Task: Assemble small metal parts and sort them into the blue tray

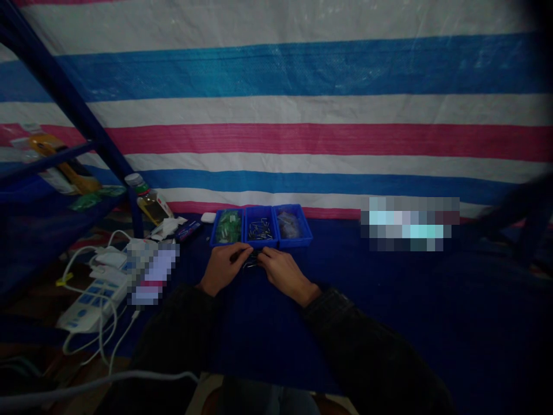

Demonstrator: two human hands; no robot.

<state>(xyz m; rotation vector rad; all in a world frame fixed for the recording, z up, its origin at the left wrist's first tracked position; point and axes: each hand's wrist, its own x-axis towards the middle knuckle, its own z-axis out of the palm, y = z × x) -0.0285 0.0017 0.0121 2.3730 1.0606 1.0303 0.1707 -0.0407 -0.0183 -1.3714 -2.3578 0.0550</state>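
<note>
My left hand (223, 267) is curled with thumb and fingertips drawn together just in front of the blue bins. Across from it, my right hand (286, 273) has its fingers bent and pressed together. Small dark, shiny metal pieces (250, 263) are between the two hands, at the fingertips; what each hand pinches is too small to make out. Directly behind, the middle blue bin (260, 243) contains several thin L-shaped metal pieces (259, 228). Green plastic packets (228, 226) fill the left bin, and clear plastic packets (289, 223) lie in the right one.
A white power strip (82, 311) with tangled cables and a blurred phone (154, 276) lie at left. Behind them stand a drink bottle (151, 202) and a blue metal frame (78, 98). A pixelated object (410, 223) is at right; a striped tarp (302, 138) hangs behind the blue tabletop (276, 340).
</note>
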